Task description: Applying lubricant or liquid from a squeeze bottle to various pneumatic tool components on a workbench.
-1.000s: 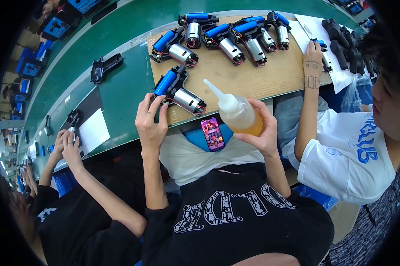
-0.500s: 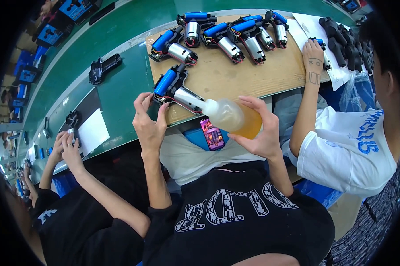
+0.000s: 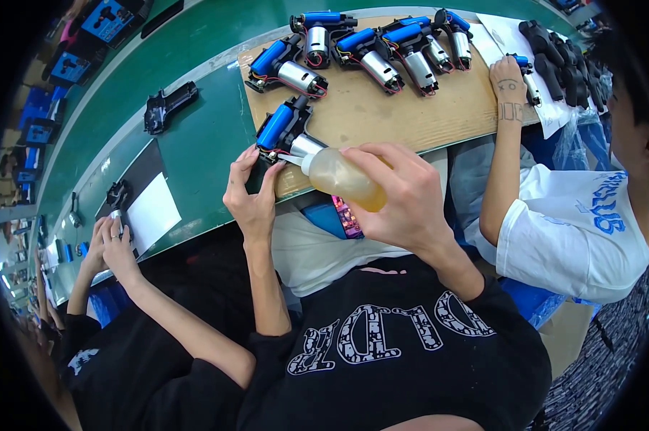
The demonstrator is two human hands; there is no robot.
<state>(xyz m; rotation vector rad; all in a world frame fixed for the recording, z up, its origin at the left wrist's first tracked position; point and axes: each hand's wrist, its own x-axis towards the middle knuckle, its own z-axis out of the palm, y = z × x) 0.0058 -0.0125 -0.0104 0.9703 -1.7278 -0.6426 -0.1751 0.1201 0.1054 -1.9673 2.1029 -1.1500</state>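
My right hand (image 3: 403, 197) grips the amber squeeze bottle (image 3: 342, 179), its nozzle at the blue motor unit (image 3: 285, 133) that my left hand (image 3: 249, 190) pinches just beyond. Farther off, five similar units (image 3: 371, 47) lie seemingly waiting.

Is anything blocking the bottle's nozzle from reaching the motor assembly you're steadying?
Nothing visible does. The squeeze bottle in the right hand has its nozzle at the motor assembly, which the left hand steadies from the near side.

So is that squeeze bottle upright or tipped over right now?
Tipped. The squeeze bottle lies nearly level in the right hand, nozzle pointing left at the blue tool assembly.
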